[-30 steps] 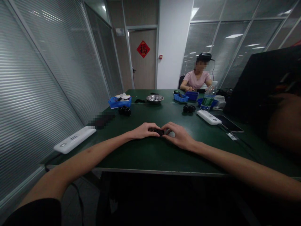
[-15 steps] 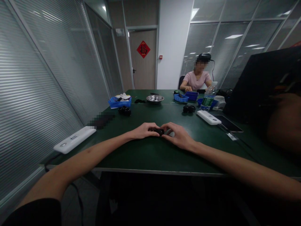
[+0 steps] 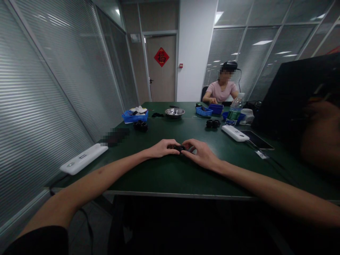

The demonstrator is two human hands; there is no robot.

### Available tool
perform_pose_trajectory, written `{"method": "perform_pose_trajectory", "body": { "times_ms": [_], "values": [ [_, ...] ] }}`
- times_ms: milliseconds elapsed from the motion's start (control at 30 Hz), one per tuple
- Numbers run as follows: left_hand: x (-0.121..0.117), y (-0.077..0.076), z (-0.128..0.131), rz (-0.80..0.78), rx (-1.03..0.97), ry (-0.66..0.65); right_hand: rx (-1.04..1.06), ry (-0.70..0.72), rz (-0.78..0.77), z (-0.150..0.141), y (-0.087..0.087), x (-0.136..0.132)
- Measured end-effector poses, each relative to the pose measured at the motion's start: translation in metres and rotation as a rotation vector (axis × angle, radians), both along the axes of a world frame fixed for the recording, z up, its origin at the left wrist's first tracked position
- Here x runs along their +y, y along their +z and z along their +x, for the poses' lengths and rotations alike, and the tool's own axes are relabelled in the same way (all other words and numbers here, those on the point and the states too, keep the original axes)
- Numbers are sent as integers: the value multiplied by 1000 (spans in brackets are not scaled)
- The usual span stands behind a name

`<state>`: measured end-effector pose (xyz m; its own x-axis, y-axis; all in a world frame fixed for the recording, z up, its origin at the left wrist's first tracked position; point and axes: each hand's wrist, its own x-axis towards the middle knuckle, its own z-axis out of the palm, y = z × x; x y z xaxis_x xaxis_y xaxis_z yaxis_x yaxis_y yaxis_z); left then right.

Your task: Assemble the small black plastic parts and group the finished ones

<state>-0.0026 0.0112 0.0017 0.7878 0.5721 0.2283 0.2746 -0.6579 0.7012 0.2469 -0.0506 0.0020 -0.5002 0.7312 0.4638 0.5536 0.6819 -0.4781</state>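
Between my two hands, low over the green table (image 3: 159,177), is a small dark, glossy round part (image 3: 180,148); its exact kind cannot be made out. My left hand (image 3: 164,147) is closed around its left side, thumb in front and fingers behind. My right hand (image 3: 199,152) pinches the right side with thumb and fingertips, the fingers curved. Much of the part is hidden by the fingers. Farther back, black round parts (image 3: 140,125) lie in a cluster on the left, and a similar black pair (image 3: 213,123) lies on the right.
Beyond stand a steel bowl (image 3: 174,113), a blue basket (image 3: 135,116) holding white items, and smaller blue trays (image 3: 204,111). A water bottle (image 3: 234,110), white power banks (image 3: 235,133) and a tablet (image 3: 256,140) are at right. Another person (image 3: 222,88) sits opposite. A dark screen (image 3: 289,95) rises at right.
My right fingers and thumb have shifted slightly around the dark part. Both hands stay in nearly the same place, and the view tilts very slightly.
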Motion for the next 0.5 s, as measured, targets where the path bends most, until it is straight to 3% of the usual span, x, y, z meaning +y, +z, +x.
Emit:
{"method": "perform_pose_trajectory", "body": {
  "times_ms": [233,500],
  "values": [
    [-2,2,0,-16,4,12,-17,71,25,0,1,-1],
    [-2,2,0,1,16,4,-50,9,0,-1,0,-1]
  ]
}}
